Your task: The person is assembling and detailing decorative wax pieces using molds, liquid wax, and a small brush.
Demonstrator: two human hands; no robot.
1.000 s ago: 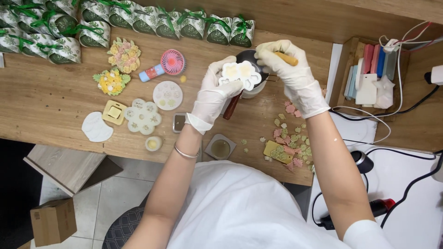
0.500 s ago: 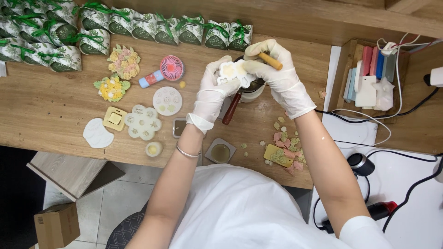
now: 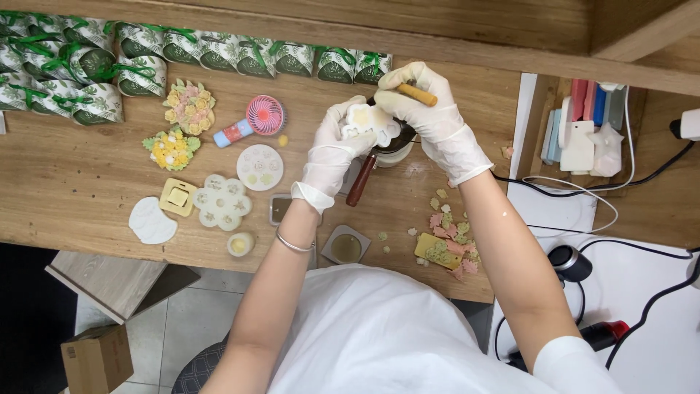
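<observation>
White-gloved left hand [image 3: 332,157]: fingers closed on a pale flower-shaped mould [image 3: 370,121], held above the bench [image 3: 65,193] near its far edge.

White-gloved right hand [image 3: 430,117]: fingers gripping a tool with a wooden handle [image 3: 417,95], its working end at the mould's upper edge; the tip is hidden. Directly under the mould, a dark pot [image 3: 399,138] with a reddish-brown handle [image 3: 362,179] pointing toward the person.

Bench, left part: round white mould [image 3: 260,167], multi-lobed white mould [image 3: 222,202], yellow square mould [image 3: 178,197], white oval piece [image 3: 152,220], two small flower bouquets [image 3: 182,124], pink handheld fan [image 3: 251,122].

Bench, far edge: row of green-and-white wrapped packages [image 3: 219,55] tied with green ribbon.

Bench, right part: scattered pink and pale-green moulded pieces [image 3: 448,230] by a yellow mould [image 3: 437,252]; small square dish [image 3: 345,246] at the near edge.

Right of the bench: cables [image 3: 583,219] and a wooden box [image 3: 543,124] of tools.
</observation>
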